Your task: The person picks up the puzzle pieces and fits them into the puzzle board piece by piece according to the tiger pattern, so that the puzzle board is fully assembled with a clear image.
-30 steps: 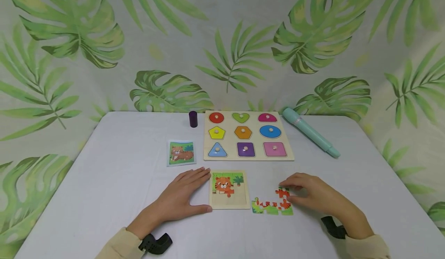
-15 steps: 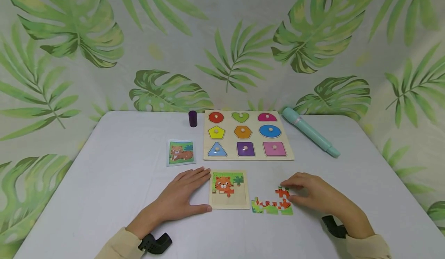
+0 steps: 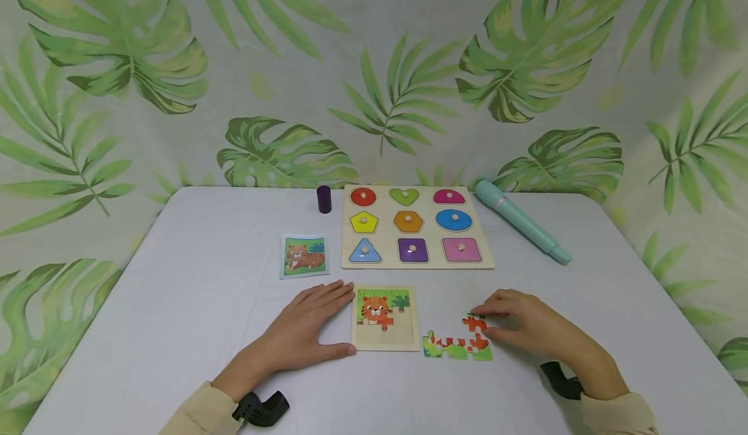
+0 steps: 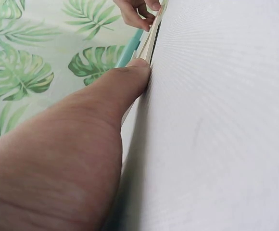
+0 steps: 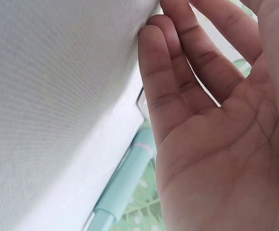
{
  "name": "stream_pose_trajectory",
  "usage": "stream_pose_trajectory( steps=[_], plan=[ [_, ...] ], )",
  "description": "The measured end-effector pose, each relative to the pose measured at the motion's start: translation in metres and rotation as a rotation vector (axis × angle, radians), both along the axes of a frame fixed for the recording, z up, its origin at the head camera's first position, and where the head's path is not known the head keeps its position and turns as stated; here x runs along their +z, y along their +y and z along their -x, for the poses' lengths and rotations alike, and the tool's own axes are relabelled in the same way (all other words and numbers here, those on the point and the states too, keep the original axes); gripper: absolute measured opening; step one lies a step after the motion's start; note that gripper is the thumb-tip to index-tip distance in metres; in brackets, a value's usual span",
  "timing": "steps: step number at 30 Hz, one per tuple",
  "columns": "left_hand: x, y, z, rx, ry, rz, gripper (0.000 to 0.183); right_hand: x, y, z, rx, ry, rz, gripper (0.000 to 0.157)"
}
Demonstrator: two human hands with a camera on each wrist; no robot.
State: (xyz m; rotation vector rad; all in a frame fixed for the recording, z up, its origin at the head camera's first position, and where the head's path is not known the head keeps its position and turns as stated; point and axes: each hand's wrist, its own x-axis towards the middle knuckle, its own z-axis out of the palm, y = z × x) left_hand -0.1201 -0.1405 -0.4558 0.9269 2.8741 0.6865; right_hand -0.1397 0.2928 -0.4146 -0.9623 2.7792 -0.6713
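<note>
While the left hand [image 3: 310, 328] lay with fingers outstretched, grip released, against the left edge of a wooden puzzle tray [image 3: 386, 342], the right hand [image 3: 528, 324] had bent finger and thumb at an orange piece [image 3: 474, 323]; whether it was pinched could not be told. Puzzle tray: lay flat on the white table [image 3: 175, 324], roughly square, without a clear long axis; its fitted tiger head stood upright to the person, ears pointing to the far side. Loose pieces [image 3: 458, 352]: lay just right of the tray, their green-edged row running left to right, the orange piece beyond its right end. Shape board [image 3: 382, 234]: lay beyond the tray. Picture card [image 3: 304, 256]: lay beyond the left hand. Purple cylinder [image 3: 324, 200]: stood upright. Teal stick [image 3: 523, 223]: slanted, narrow tip toward the near right.
</note>
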Motion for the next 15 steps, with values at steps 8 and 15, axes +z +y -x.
stream_pose_trajectory(
  steps=[8,15],
  plan=[
    [-0.0012,0.0002,0.0008,0.002,-0.004,0.003,0.092,0.0001,-0.0005,-0.0002,-0.003,-0.013,0.005,0.035],
    [-0.0002,-0.0002,0.0003,0.004,-0.012,0.007,0.092,0.0004,-0.0009,0.0004,0.001,0.005,0.012,0.035]
  ],
)
